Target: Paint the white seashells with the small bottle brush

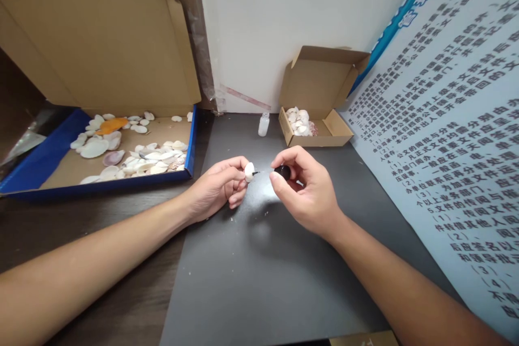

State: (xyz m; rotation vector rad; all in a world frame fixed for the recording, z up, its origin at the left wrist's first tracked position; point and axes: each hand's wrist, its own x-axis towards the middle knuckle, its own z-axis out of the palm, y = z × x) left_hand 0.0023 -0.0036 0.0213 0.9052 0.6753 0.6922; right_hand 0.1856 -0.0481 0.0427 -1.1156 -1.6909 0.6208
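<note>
My left hand [222, 185] pinches a small white shell [249, 172] between thumb and fingers, above the dark mat. My right hand [306, 186] holds a black cap [283, 172] in its fingertips. A thin stem runs left from the cap, and its dark brush tip is at the shell's right side; whether it touches is too small to tell. Beyond the hands, a small open bottle [263, 125] with whitish contents stands upright on the mat.
A blue-edged box [190, 147] of shells and one orange piece [111, 126] lies open at left. A small cardboard box [312, 141] with shells stands at back right. A printed sheet [441, 135] slopes along the right, a white panel [284, 5] behind.
</note>
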